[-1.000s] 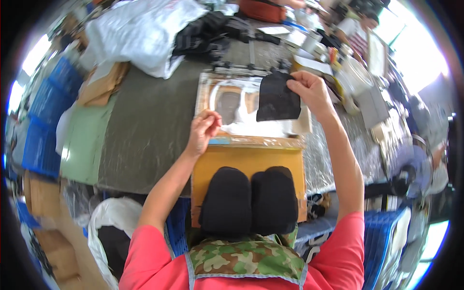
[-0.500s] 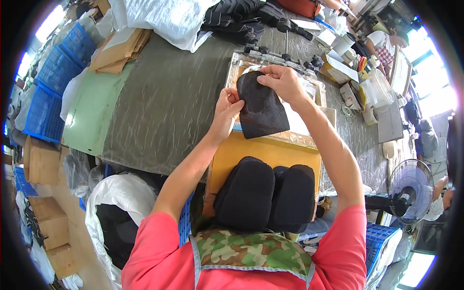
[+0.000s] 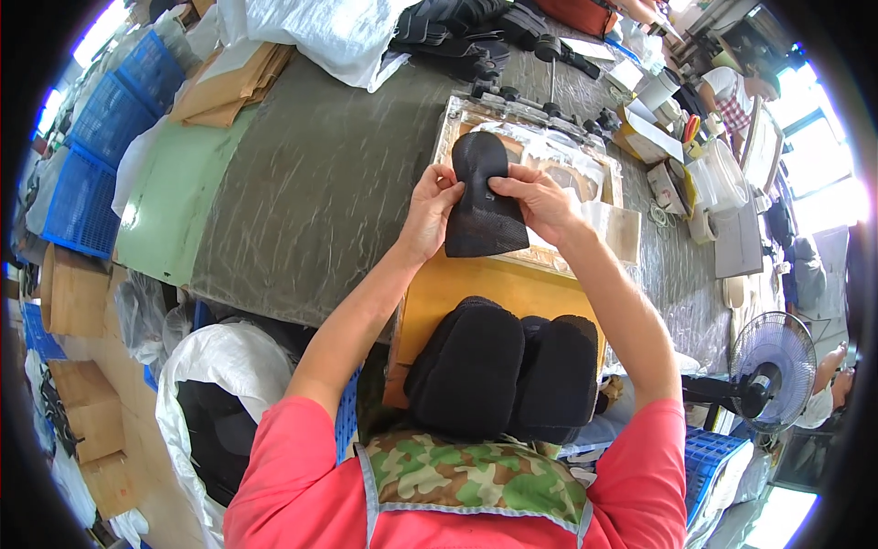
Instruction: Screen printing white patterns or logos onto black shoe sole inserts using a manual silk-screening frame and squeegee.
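Between my two hands I hold up a black mesh fabric piece (image 3: pixel 482 215), rounded at its far end and straight at its near edge. My left hand (image 3: pixel 430 210) pinches its left side, and my right hand (image 3: pixel 541 203) grips its right side with the thumb on top. Its middle is drawn in and a small pale mark shows near my right thumb. Beneath and beyond it lies a wooden printing frame (image 3: pixel 604 188) clamped to the table. Close to my body, two stacks of black padded pieces, a left stack (image 3: pixel 466 371) and a right stack (image 3: pixel 556 380), rest on a yellow board (image 3: pixel 457 281).
A dark table (image 3: pixel 311 174) extends left to a green panel (image 3: pixel 183 201). A white sack (image 3: pixel 187 357) with dark contents stands at lower left. Blue crates (image 3: pixel 87 206) and cartons line the left. A fan (image 3: pixel 764 380) stands at right; tubs and another person (image 3: pixel 727 96) are beyond.
My right hand has moved down from the top of the mesh piece to its right side. The piece, spread flat before, is now drawn narrower in the middle.
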The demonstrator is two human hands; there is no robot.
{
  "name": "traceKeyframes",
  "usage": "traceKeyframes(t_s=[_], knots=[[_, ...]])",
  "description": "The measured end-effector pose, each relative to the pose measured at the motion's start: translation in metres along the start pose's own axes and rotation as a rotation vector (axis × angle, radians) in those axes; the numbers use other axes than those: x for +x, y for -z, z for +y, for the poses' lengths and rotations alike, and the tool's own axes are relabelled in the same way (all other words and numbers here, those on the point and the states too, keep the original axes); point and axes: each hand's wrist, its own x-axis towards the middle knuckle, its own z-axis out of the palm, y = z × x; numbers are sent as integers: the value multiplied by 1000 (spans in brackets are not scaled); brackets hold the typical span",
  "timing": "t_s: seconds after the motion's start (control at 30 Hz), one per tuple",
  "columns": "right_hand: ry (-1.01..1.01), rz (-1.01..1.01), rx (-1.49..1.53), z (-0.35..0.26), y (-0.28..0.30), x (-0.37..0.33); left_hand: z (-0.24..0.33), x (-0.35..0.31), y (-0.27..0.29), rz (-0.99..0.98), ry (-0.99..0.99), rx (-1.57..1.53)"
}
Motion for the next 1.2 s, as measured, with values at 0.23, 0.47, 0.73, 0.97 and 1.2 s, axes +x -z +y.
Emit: traceKeyframes(t_s=[0.23,0.47,0.73,0.97,1.2], knots=[[-26,-8,-52,13,-6,8,-5,-1,-4,0,10,-35],[-37,-26,-176,7,-3,10,-4,3,0,-61,25,-43],[24,-24,-305,3,-10,10,-1,6,5,-125,39,70],[-19,-64,-239,6,-15,3,8,-6,-8,-193,51,131],[115,6,-324,-7,-4,-6,8,-7,-23,-185,124,126]])
